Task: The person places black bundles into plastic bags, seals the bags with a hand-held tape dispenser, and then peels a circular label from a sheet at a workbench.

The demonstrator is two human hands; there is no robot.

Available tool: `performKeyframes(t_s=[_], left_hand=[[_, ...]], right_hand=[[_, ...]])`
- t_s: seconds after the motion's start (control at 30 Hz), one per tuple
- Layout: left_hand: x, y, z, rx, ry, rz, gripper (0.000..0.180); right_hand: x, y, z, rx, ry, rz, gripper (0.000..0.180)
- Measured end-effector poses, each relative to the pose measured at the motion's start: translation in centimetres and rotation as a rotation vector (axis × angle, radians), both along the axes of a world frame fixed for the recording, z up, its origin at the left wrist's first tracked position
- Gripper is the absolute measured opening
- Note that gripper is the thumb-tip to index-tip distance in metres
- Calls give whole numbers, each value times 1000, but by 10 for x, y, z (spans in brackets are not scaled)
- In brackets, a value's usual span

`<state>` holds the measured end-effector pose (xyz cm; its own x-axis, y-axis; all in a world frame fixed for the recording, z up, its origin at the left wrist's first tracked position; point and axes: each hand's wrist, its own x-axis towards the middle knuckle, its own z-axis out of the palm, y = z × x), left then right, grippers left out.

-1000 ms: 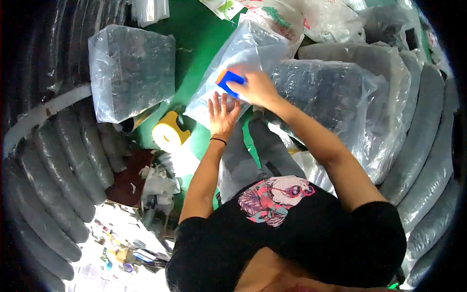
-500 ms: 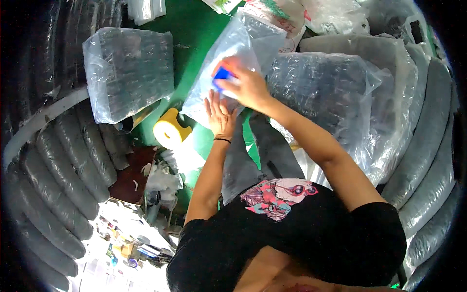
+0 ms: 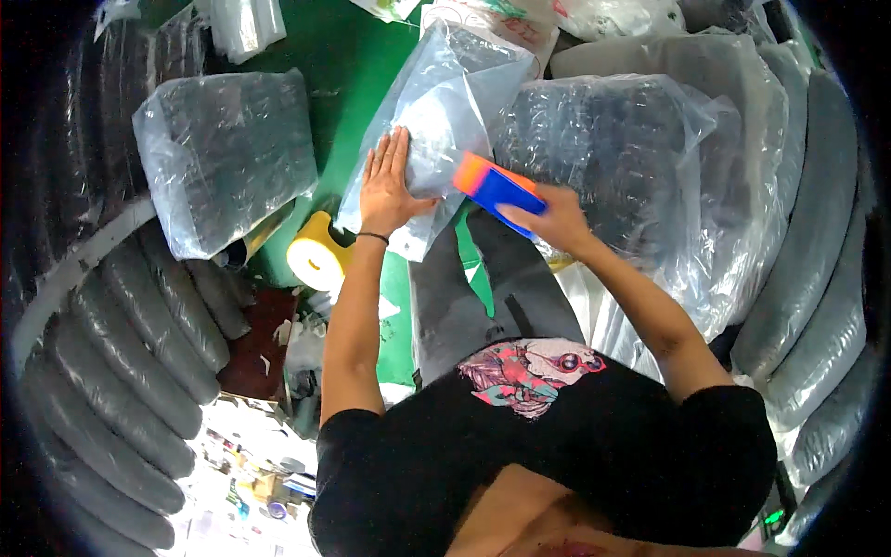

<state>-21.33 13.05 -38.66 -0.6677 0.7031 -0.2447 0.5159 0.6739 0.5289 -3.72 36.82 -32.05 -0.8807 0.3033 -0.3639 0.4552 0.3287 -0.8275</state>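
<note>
A clear plastic bag (image 3: 455, 79) lies in front of me at the upper middle, partly hanging toward my lap. On its left side my left hand (image 3: 386, 190) rests flat, fingers stretched out and thumb spread. My right hand (image 3: 557, 218), slightly blurred, grips a boxy blue and orange hand-held tool (image 3: 506, 197). The tool's orange end points up and left, over the lower right part of the bag. What the tool is exactly, I cannot make out. Left of the bag and beside my left wrist stands a yellow roll-shaped thing (image 3: 317, 255) with a pale middle.
Plastic-wrapped dark bundles stand to the left (image 3: 227, 162) and right (image 3: 603, 158) of the bag on a green surface (image 3: 357, 93). Long grey wrapped rolls (image 3: 135, 325) stack at both sides. White plastic bags (image 3: 613, 19) sit at the back. Small clutter lies at lower left.
My right hand has moved right and toward me with the blue and orange tool, away from the bag's middle. My left hand has shifted left and farther up the bag.
</note>
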Motion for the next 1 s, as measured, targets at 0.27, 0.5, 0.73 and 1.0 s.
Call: performKeyframes(t_s=[0.27,0.5,0.73,1.0], left_hand=[[-21,-2,-39,131,-361,367,145],[88,118,7,-260,-333,470,142],[117,212,20,-270,-308,277,140],[35,317,125,181,-1520,187,25]], right_hand=[[12,2,-177,-712,-566,-676,48],[-11,61,-168,56,-743,-1004,76],[46,98,-20,230,-49,-1160,49],[115,90,49,-454,143,-972,37]])
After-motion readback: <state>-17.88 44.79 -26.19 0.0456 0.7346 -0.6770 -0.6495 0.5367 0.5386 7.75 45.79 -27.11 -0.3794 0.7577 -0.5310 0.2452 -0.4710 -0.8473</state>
